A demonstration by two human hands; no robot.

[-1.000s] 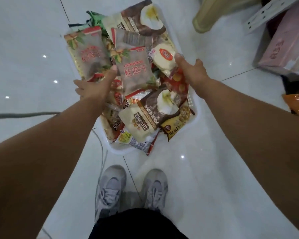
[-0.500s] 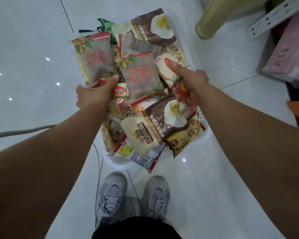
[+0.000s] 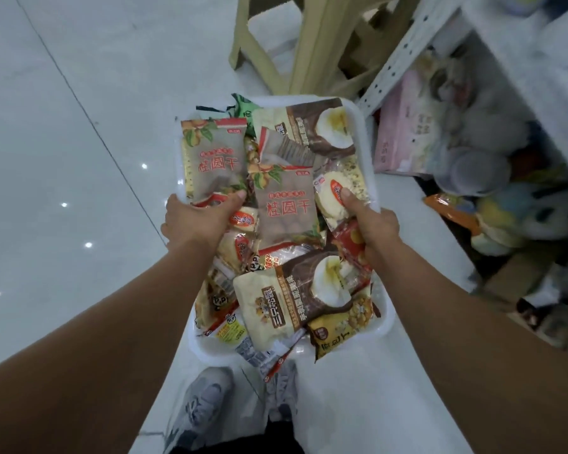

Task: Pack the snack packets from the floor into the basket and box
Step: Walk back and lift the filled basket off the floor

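A white plastic basket (image 3: 383, 326) heaped with several snack packets hangs above the floor in front of me. My left hand (image 3: 197, 221) grips its left rim, thumb on the packets. My right hand (image 3: 373, 229) grips the right rim, thumb pressing a round-cake packet (image 3: 332, 198). On top lie two grey dried-longan packets (image 3: 215, 162) (image 3: 286, 204) and two brown-and-cream packets (image 3: 315, 126) (image 3: 295, 299). A yellow packet (image 3: 340, 329) sticks out over the near right corner. No box can be made out.
A beige plastic stool (image 3: 312, 44) stands just beyond the basket. To the right is a white metal shelf (image 3: 404, 50) with a pink package (image 3: 404, 126), plush toys and an orange packet (image 3: 450, 208) low down. My grey shoes (image 3: 204, 407) stand on white tiles (image 3: 63, 158).
Both hands closed on the basket's sides and lifted it off the floor. The basket now sits closer to the stool and shelf, which have come into view.
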